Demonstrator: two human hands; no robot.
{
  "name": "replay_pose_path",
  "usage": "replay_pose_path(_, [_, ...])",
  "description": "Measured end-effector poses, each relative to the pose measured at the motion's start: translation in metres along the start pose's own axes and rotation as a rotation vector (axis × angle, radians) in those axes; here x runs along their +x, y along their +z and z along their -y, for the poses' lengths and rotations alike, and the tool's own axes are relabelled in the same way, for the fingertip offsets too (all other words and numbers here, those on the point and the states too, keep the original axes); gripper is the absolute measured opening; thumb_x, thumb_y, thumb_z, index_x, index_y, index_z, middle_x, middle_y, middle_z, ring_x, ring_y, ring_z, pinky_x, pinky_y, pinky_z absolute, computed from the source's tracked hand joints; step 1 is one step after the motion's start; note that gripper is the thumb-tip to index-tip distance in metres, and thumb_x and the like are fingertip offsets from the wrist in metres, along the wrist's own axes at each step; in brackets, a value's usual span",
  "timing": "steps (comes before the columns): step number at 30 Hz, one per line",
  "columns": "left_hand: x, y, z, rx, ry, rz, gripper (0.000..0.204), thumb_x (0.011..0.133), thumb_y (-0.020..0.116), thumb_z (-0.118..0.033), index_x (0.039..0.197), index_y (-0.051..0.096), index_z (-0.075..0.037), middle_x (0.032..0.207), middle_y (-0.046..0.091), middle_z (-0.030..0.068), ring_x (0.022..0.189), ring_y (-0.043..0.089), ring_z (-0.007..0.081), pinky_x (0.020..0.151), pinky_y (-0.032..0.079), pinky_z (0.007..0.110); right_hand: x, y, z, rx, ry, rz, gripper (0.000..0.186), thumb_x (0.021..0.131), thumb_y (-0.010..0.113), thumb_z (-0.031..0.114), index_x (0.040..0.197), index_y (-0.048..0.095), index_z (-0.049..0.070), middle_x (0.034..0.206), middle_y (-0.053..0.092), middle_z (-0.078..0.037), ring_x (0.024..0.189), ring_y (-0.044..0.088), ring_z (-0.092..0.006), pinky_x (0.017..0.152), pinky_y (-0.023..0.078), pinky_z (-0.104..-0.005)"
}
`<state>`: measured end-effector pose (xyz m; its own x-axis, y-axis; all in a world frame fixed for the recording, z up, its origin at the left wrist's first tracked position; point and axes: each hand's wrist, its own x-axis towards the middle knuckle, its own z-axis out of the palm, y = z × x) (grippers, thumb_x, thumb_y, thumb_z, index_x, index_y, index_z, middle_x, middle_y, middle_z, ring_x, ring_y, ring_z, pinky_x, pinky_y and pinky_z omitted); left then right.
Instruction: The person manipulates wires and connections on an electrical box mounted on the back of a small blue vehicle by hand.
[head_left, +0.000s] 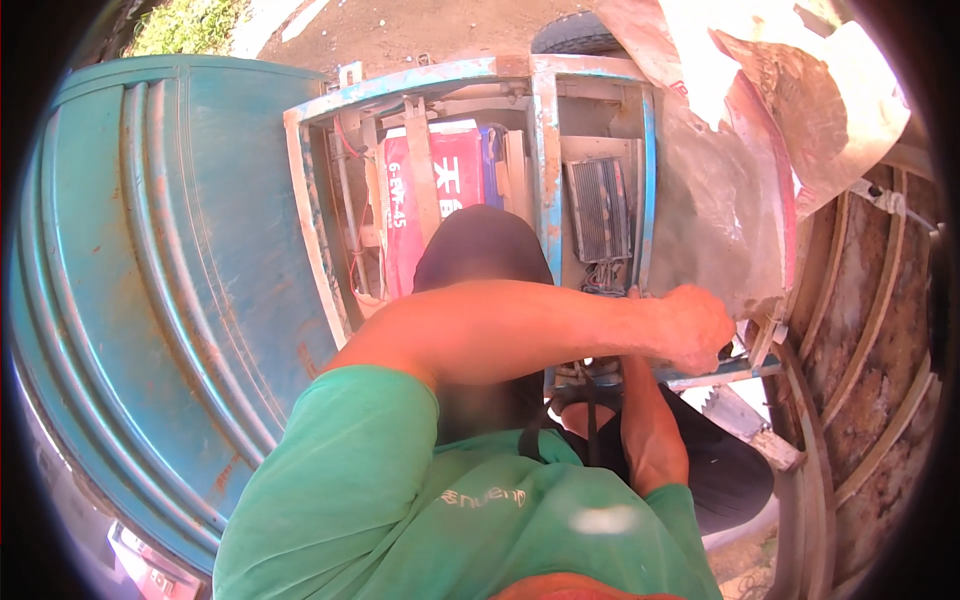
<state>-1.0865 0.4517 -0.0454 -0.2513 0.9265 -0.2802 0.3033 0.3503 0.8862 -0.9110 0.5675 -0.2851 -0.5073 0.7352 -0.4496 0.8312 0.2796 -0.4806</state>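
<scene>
My left arm reaches across to the right, over the edge of a blue, rusty metal frame (546,150). My left hand (697,328) is closed in a fist at the frame's near right corner; what is inside the fingers is hidden. My right forearm comes up from below, passing under the left one. Most of my right hand (634,293) is covered by the left forearm, with only a bit of finger showing beyond it. Just past it, a finned metal box (600,210) sits in the frame with a bundle of wires (606,277) at its near end.
A red battery box (405,190) lies in the left bay, under a rusty strap. Large teal metal panels (180,260) stand at the left. Torn sheeting (720,200) hangs over the right side, near a slatted wooden wall (870,300). A tyre (577,34) shows behind the frame.
</scene>
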Motion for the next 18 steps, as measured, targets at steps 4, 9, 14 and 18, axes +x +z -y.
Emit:
replay_pose_path(4, [0.000, -0.008, 0.002, 0.012, -0.005, 0.053, 0.034, 0.082, 0.062, -0.023, 0.103, 0.076, 0.000, 0.098, 0.075, 0.0251, 0.094, 0.073, 0.0445, 0.078, 0.060, 0.055, -0.001, 0.001, -0.001, -0.003, -0.005, -0.014, 0.046, 0.096, 0.067, 0.044, 0.093, 0.069, -0.001, 0.083, 0.070, -0.015, 0.081, 0.068, -0.0270, 0.078, 0.054, -0.0456])
replay_pose_path(9, [0.005, -0.005, 0.006, -0.045, 0.035, -0.049, 0.030, 0.081, 0.061, -0.020, 0.095, 0.077, 0.002, 0.096, 0.076, 0.0241, 0.093, 0.074, 0.0416, 0.080, 0.060, 0.051, -0.001, 0.000, -0.002, -0.005, -0.012, -0.025, 0.046, 0.096, 0.067, 0.044, 0.093, 0.069, -0.001, 0.083, 0.070, -0.016, 0.082, 0.068, -0.0274, 0.078, 0.054, -0.0459])
replay_pose_path(14, [0.009, -0.010, -0.001, 0.003, -0.044, 0.032, 0.028, 0.076, 0.065, -0.020, 0.092, 0.081, -0.004, 0.096, 0.077, 0.0198, 0.094, 0.075, 0.0384, 0.078, 0.059, 0.050, -0.006, 0.005, 0.000, -0.011, -0.024, -0.007, 0.046, 0.096, 0.067, 0.044, 0.094, 0.069, -0.001, 0.083, 0.070, -0.016, 0.082, 0.068, -0.0279, 0.078, 0.053, -0.0462])
replay_pose_path(18, [0.009, -0.014, -0.006, 0.007, -0.034, 0.044, 0.029, 0.078, 0.065, -0.019, 0.098, 0.081, -0.006, 0.102, 0.078, 0.0172, 0.099, 0.075, 0.0352, 0.079, 0.060, 0.048, -0.007, 0.003, -0.002, -0.014, -0.033, -0.014, 0.046, 0.096, 0.066, 0.045, 0.094, 0.070, -0.001, 0.084, 0.070, -0.016, 0.082, 0.068, -0.0283, 0.078, 0.053, -0.0464])
